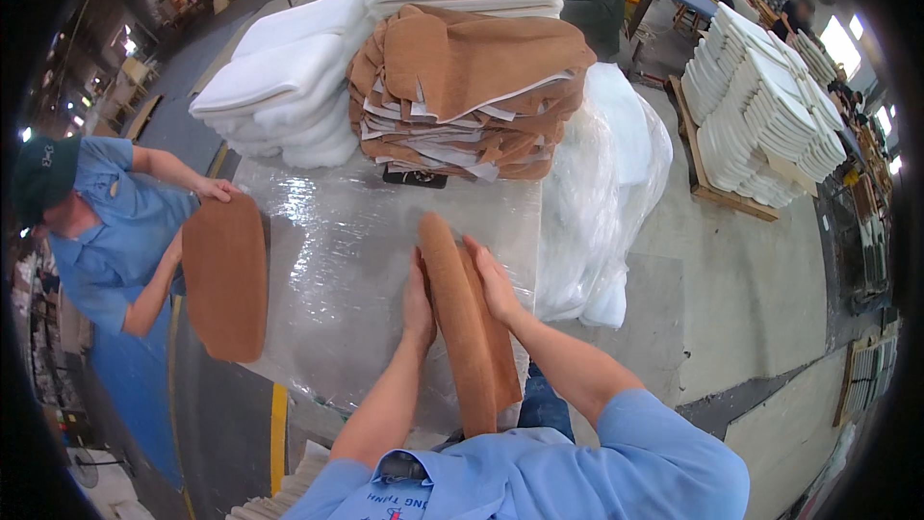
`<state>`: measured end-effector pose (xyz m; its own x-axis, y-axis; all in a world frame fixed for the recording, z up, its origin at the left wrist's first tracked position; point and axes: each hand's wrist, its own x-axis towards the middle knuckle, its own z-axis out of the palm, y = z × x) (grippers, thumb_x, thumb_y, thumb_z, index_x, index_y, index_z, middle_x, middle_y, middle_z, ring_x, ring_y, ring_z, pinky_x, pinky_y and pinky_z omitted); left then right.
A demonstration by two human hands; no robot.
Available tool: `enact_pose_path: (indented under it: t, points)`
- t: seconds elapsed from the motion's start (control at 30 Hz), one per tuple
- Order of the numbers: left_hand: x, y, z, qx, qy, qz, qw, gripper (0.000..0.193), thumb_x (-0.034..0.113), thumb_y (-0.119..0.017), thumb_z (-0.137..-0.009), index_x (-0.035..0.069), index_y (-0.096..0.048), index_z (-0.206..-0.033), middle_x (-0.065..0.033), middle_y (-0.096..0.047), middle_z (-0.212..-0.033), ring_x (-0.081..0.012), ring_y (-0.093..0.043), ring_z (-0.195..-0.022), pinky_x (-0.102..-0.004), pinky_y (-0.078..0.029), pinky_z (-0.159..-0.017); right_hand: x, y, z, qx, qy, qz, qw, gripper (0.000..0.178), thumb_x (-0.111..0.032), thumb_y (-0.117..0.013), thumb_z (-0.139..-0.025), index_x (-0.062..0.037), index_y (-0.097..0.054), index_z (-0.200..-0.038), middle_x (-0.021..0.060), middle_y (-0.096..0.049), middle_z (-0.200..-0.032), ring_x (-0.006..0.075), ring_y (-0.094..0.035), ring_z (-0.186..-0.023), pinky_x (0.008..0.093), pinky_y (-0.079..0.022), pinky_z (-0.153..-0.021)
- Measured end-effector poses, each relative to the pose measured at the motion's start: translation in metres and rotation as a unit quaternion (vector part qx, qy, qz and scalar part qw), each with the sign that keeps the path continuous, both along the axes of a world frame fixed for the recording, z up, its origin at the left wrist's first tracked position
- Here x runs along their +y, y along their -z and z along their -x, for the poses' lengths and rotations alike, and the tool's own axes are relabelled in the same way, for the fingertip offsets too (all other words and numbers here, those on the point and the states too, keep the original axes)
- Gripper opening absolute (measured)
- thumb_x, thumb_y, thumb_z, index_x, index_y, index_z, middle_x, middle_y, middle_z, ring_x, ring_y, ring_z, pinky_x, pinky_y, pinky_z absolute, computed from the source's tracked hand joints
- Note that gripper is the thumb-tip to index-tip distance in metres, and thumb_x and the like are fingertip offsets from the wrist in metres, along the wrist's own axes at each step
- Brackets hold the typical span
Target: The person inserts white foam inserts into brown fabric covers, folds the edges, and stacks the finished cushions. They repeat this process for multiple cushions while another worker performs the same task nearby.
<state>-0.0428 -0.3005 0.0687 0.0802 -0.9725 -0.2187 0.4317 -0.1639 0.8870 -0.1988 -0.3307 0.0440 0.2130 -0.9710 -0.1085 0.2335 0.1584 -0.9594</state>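
A long brown fabric-covered cushion (467,323) stands on edge on the plastic-wrapped table (346,260), running from my chest toward the far side. My left hand (418,300) presses flat against its left face and my right hand (493,281) presses its right face, so both hands clasp it between them. Behind it lies a pile of brown fabric covers (472,91) with white lining.
A co-worker in a blue shirt and green cap (101,231) stands at the left, holding another brown cushion (226,274) at the table edge. White foam pads (289,87) are stacked behind, more on a pallet (770,125) at the right. Clear plastic bags (602,193) hang off the table's right side.
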Motion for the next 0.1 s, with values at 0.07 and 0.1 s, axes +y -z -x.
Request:
enact_pose_path:
  t: [0.07, 0.1]
  points:
    - [-0.026, -0.008, -0.001, 0.055, 0.031, -0.016, 0.998, 0.079, 0.062, -0.037, -0.110, 0.012, -0.020, -0.170, -0.0077, -0.029, -0.172, -0.0253, -0.028, -0.158, -0.0370, -0.023, -0.129, -0.033, 0.003, -0.017, -0.083, -0.032, -0.016, 0.996, 0.069, -0.050, -0.035, -0.115, 0.0005, -0.038, -0.161, 0.0136, -0.043, -0.165, 0.0252, -0.034, -0.155, 0.0375, -0.023, -0.128]
    - [-0.037, -0.011, -0.001, 0.087, 0.033, -0.057, 0.994, 0.079, 0.063, -0.037, -0.110, 0.014, -0.020, -0.170, -0.0074, -0.027, -0.173, -0.0263, -0.027, -0.159, -0.0371, -0.022, -0.129, -0.047, 0.006, -0.025, -0.123, -0.048, -0.071, 0.989, 0.069, -0.049, -0.036, -0.115, 0.0015, -0.039, -0.161, 0.0128, -0.042, -0.166, 0.0249, -0.033, -0.156, 0.0367, -0.022, -0.129]
